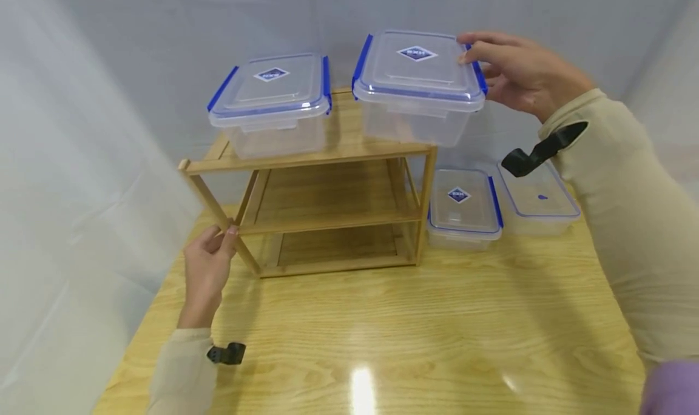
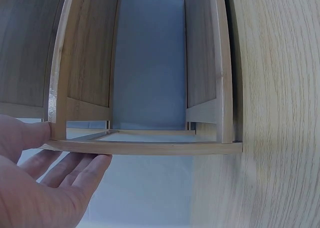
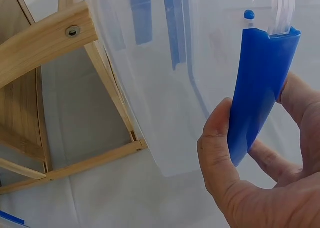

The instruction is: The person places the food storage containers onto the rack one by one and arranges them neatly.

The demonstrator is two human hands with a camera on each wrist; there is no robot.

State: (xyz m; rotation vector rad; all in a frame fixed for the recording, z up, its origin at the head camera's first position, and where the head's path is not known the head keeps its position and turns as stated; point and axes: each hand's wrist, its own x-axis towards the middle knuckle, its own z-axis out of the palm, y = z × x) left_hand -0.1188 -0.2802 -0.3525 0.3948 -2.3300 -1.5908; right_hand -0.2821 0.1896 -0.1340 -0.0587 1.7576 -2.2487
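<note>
A three-tier wooden shelf rack stands on the table. My left hand pinches its front left post by the middle shelf; in the left wrist view the thumb lies on one side of the wood and the fingers on the other. With my right hand I grip the right side of a clear plastic food container with a blue-trimmed lid, at the top tier's right end. Its blue side latch sits between thumb and fingers in the right wrist view. This container overhangs the tier's right end.
Another lidded food container sits on the top tier's left. Two flatter containers, one with a diamond label and one beside it, stand on the table right of the rack. A pale curtain hangs behind.
</note>
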